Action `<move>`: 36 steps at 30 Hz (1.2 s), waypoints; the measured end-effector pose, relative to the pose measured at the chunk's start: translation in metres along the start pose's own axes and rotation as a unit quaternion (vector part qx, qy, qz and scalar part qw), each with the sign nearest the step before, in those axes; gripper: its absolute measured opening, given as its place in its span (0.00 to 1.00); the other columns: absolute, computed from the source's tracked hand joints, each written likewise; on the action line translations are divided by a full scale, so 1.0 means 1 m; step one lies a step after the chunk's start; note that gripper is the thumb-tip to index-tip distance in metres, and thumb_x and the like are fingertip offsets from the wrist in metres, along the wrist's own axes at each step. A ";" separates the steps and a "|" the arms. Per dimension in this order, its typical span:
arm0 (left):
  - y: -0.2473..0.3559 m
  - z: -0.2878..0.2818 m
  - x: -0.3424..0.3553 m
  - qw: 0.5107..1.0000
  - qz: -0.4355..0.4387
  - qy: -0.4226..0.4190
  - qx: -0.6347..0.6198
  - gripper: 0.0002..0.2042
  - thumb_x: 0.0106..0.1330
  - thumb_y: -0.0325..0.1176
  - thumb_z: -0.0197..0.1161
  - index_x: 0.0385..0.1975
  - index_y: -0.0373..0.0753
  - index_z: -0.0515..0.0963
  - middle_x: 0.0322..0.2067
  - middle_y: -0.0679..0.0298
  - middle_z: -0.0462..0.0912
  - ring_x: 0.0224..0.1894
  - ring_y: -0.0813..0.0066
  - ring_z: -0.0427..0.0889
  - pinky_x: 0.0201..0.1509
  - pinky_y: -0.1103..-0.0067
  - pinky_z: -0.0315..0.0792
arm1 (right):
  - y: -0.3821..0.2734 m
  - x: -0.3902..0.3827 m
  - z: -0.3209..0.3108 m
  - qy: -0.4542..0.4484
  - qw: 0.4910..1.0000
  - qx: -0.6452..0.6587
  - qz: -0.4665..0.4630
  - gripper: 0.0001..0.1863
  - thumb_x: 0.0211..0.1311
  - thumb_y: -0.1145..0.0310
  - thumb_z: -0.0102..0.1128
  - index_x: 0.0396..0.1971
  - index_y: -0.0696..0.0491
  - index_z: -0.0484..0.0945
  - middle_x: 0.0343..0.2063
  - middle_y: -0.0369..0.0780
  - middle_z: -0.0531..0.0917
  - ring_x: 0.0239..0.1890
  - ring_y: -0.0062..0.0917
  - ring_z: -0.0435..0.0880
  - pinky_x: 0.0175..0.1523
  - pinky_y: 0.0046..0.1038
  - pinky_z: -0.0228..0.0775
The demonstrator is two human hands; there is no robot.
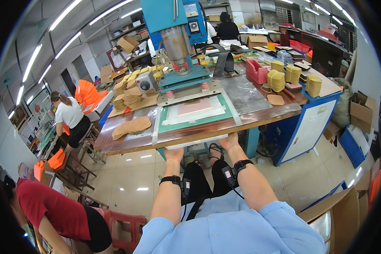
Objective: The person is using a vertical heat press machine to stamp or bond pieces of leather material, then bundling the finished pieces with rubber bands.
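Observation:
My left hand (174, 154) and my right hand (230, 142) reach under the front edge of the wooden work table (266, 116). A white bar or strip (197, 142) shows just below the edge between them, and both hands are next to it. The fingers are hidden under the tabletop, so their grip does not show. Above them lies a green mat (227, 114) with white sheets and a pink piece (194, 106) on it. The blue-green press (184, 79) stands over the mat's far side, its plate raised. A tan, sole-shaped piece (131, 127) lies to the left.
Stacks of tan pieces (133, 97) stand left of the press. Yellowish bundles (276, 80) and a pink bin (256, 72) sit to the right, above a blue-and-white cabinet (307, 131). Two people work at the left, beside a red stool (122, 228). Cardboard boxes (343, 218) stand at the lower right.

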State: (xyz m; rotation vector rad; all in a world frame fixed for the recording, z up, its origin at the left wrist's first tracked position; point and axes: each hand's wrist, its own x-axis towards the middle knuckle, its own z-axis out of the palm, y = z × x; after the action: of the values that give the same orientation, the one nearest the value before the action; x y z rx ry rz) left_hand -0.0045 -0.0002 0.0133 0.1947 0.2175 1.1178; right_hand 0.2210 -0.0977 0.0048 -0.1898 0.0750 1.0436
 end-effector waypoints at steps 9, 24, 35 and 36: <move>-0.001 -0.007 0.006 1.000 0.008 -0.018 0.015 0.20 0.70 0.40 0.32 0.55 0.40 0.66 0.55 0.60 0.69 0.58 0.61 0.67 0.61 0.63 0.64 | -0.002 -0.007 0.002 -0.020 1.000 0.009 0.018 0.22 0.67 0.57 0.41 0.55 0.53 0.66 0.54 0.40 0.71 0.56 0.33 0.69 0.63 0.39 0.59; -0.002 -0.007 0.008 1.000 0.008 -0.002 0.002 0.21 0.70 0.40 0.31 0.55 0.40 0.65 0.55 0.58 0.70 0.58 0.61 0.69 0.60 0.63 0.65 | -0.004 -0.007 0.003 -0.040 0.999 0.016 0.019 0.19 0.68 0.58 0.38 0.51 0.53 0.68 0.50 0.39 0.75 0.52 0.32 0.73 0.59 0.37 0.64; -0.003 -0.003 0.006 1.000 0.005 -0.001 -0.002 0.21 0.71 0.41 0.32 0.55 0.40 0.66 0.56 0.59 0.70 0.59 0.61 0.68 0.61 0.62 0.64 | -0.003 -0.004 0.002 -0.014 1.000 0.019 0.018 0.22 0.68 0.57 0.38 0.55 0.53 0.65 0.56 0.40 0.69 0.57 0.34 0.68 0.63 0.40 0.58; -0.002 -0.004 0.006 1.000 0.004 -0.002 -0.010 0.21 0.71 0.41 0.32 0.56 0.39 0.66 0.56 0.59 0.70 0.59 0.60 0.68 0.61 0.62 0.64 | -0.003 -0.004 0.003 -0.013 1.000 0.017 0.021 0.22 0.68 0.57 0.37 0.55 0.53 0.65 0.56 0.40 0.69 0.58 0.34 0.68 0.63 0.41 0.57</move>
State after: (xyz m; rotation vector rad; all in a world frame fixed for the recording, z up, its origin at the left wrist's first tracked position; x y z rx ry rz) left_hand -0.0015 0.0044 0.0083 0.1809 0.2015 1.1264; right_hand 0.2215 -0.1019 0.0082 -0.1446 0.0728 1.0850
